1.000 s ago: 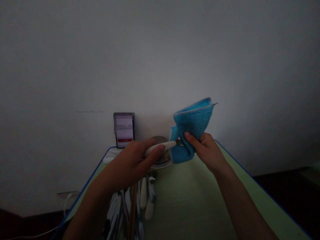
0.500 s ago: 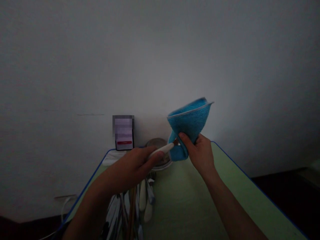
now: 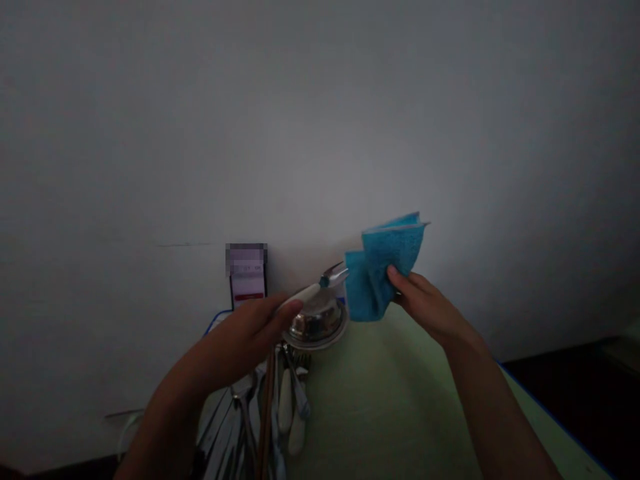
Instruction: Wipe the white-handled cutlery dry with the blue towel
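Observation:
My left hand (image 3: 255, 328) is closed around the white handle of a fork (image 3: 306, 293). The fork's metal head points up and to the right, over a shiny metal bowl (image 3: 316, 327) that looks upside down. In my right hand (image 3: 423, 300) I pinch a folded blue cloth (image 3: 383, 273), thumb in front and the other fingers mostly hidden behind it. The fork's tines come close to the cloth's left edge; whether they touch it I cannot tell.
Several pieces of cutlery (image 3: 297, 420) and brown chopsticks (image 3: 265, 420) lie on the green table (image 3: 365, 413), partly beneath my left forearm. A phone (image 3: 249, 277) leans on the grey wall (image 3: 320, 120) at the back. The table has a blue edge.
The fork's head has come out of the cloth and now shows. My left hand has shifted left and my right hand right, so they are farther apart. The view has tilted slightly.

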`<act>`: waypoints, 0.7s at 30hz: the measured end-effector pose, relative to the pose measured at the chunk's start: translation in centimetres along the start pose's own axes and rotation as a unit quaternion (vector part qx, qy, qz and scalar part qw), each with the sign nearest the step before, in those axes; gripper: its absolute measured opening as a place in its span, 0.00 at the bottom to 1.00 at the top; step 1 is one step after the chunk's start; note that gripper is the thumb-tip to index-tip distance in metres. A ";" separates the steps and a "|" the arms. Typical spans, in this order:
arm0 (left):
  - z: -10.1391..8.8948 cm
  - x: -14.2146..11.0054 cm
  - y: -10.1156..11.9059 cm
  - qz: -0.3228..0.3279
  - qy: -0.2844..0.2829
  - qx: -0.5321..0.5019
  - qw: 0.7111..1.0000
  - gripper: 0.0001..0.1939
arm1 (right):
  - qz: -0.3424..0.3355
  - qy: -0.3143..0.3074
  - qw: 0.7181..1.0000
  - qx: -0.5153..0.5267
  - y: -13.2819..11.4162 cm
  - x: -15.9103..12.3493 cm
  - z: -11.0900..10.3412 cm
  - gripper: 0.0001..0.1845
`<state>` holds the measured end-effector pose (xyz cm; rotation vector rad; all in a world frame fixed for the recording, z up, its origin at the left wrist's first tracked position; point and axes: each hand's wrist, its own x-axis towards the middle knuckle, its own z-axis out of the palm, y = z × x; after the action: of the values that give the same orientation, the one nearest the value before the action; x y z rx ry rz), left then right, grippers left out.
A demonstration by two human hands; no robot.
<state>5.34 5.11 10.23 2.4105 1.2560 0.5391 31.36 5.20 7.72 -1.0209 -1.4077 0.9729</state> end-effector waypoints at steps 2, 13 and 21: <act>0.1 0.0 0.4 -0.002 0.010 0.005 1.000 0.22 | 0.025 -0.014 0.998 0.050 0.0 -0.3 0.3 0.21; 0.3 0.3 1.0 -0.017 0.109 0.005 0.994 0.21 | -0.040 0.082 0.995 0.034 0.5 0.6 1.3 0.19; -0.3 0.0 0.6 -0.053 0.158 0.012 0.986 0.22 | -0.046 0.181 0.980 0.064 0.2 0.6 1.1 0.15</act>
<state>5.62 4.81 10.74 2.3254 1.5151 0.9071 30.21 5.80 7.66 -0.9715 -1.0672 0.7534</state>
